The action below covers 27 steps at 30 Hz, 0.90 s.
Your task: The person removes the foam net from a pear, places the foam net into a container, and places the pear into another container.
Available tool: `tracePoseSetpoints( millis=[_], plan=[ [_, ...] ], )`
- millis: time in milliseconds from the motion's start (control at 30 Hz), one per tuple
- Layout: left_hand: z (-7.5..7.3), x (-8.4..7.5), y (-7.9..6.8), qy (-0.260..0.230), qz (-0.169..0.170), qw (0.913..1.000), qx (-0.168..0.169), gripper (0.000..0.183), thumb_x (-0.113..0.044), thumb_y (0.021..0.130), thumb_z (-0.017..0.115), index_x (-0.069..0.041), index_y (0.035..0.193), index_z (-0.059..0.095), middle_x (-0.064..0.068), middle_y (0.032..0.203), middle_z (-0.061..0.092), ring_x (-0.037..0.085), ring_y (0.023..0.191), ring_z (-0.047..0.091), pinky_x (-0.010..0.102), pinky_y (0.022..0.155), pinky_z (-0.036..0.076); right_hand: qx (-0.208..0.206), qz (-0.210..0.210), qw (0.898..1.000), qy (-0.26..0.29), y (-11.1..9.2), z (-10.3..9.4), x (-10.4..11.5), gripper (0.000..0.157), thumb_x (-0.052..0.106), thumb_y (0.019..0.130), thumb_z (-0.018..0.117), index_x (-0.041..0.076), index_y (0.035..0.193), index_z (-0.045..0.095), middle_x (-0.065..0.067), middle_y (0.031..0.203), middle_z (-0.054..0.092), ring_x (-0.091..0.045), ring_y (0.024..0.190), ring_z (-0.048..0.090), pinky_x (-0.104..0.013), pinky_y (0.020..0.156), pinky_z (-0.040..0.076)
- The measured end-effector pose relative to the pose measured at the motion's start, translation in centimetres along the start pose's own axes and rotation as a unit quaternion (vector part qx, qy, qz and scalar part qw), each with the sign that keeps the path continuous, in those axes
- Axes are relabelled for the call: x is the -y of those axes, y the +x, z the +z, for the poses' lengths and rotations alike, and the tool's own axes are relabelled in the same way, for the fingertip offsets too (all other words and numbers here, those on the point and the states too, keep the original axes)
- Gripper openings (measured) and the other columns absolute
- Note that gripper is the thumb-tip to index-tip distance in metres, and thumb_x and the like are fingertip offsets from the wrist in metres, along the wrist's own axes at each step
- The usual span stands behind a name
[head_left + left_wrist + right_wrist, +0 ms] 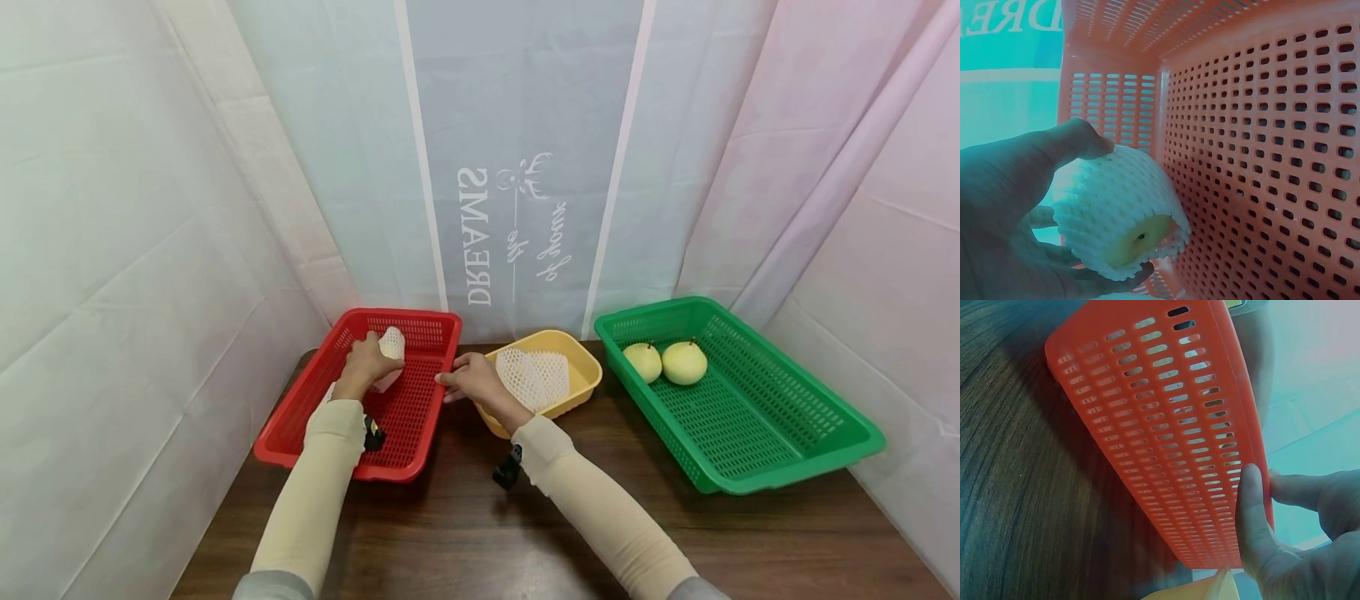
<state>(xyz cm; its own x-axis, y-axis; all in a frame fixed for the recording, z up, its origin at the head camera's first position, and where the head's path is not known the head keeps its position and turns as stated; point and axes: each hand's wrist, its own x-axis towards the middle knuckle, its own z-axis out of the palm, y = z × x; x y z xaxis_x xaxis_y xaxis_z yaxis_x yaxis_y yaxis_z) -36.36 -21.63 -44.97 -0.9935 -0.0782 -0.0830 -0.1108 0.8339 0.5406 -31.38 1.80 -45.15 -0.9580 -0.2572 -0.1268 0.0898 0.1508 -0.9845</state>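
In the red basket [408, 408], my left hand [365, 367] grips a pear in a white foam net [1116, 206]. Thumb and fingers wrap its sides, and the pear's bare yellow end [1141, 239] shows through the net's opening. My right hand [483, 383] pinches the basket's right rim between thumb and fingers, as the right wrist view shows. Another bit of white netting [329, 393] lies in the basket, mostly hidden by my left wrist. Beneath my right forearm stands a yellow basket [587, 372] with white foam nets [534, 377] in it.
A green basket [738, 417] stands on the right with two bare pears [684, 363] near its far left corner. All the baskets sit on a dark wooden table [480, 525]. Behind them hangs a printed curtain [525, 100], with white cloth at both sides.
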Motion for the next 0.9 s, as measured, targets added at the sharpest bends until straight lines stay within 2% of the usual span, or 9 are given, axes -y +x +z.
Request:
tracePoseSetpoints(
  millis=[200, 433, 633, 900],
  plan=[
    [-0.1, -0.4, -0.5, -0.009, 0.019, 0.9997, -0.008, 0.088, -0.033, 0.095, 0.076, 0.006, 0.158, 0.03, 0.036, 0.147, 0.046, 0.053, 0.132, 0.052, 0.068, 0.108, 0.048, 0.004, -0.005, 1.0, 0.006, 0.2, -0.1, -0.3, 0.036, 0.004, 0.099, 0.072, -0.013, 0.127, 0.057, -0.028, 0.105, 0.075, -0.015, 0.067, 0.073, -0.048, 0.085, 0.065],
    [-0.3, -0.8, -0.8, -0.007, 0.029, 0.9993, -0.022, 0.083, -0.035, 0.093, 0.076, 0.005, 0.154, 0.036, 0.033, 0.137, 0.052, 0.048, 0.122, 0.058, 0.063, 0.1, 0.053, 0.009, -0.014, 1.0, 0.01, 0.4, -0.1, -0.6, 0.038, 0.004, 0.1, 0.072, -0.014, 0.129, 0.056, -0.03, 0.104, 0.076, -0.015, 0.064, 0.073, -0.046, 0.082, 0.065],
    [-0.6, -1.0, -0.9, -0.009, 0.035, 0.9991, -0.025, 0.085, -0.037, 0.093, 0.076, 0.004, 0.155, 0.036, 0.032, 0.135, 0.054, 0.044, 0.118, 0.059, 0.06, 0.097, 0.054, 0.008, -0.015, 1.0, 0.01, 0.3, -0.1, -0.5, 0.039, 0.005, 0.1, 0.072, -0.015, 0.129, 0.056, -0.03, 0.104, 0.076, -0.017, 0.066, 0.074, -0.052, 0.087, 0.063],
    [-1.2, -1.5, -1.4, -0.018, 0.037, 0.9988, -0.025, 0.088, -0.04, 0.093, 0.076, 0.003, 0.158, 0.034, 0.031, 0.141, 0.051, 0.045, 0.123, 0.058, 0.061, 0.1, 0.053, 0.006, -0.02, 1.0, 0.008, 0.6, -0.2, -0.6, 0.039, 0.005, 0.099, 0.073, -0.015, 0.128, 0.056, -0.03, 0.103, 0.076, -0.016, 0.065, 0.073, -0.04, 0.074, 0.066]
  ],
)
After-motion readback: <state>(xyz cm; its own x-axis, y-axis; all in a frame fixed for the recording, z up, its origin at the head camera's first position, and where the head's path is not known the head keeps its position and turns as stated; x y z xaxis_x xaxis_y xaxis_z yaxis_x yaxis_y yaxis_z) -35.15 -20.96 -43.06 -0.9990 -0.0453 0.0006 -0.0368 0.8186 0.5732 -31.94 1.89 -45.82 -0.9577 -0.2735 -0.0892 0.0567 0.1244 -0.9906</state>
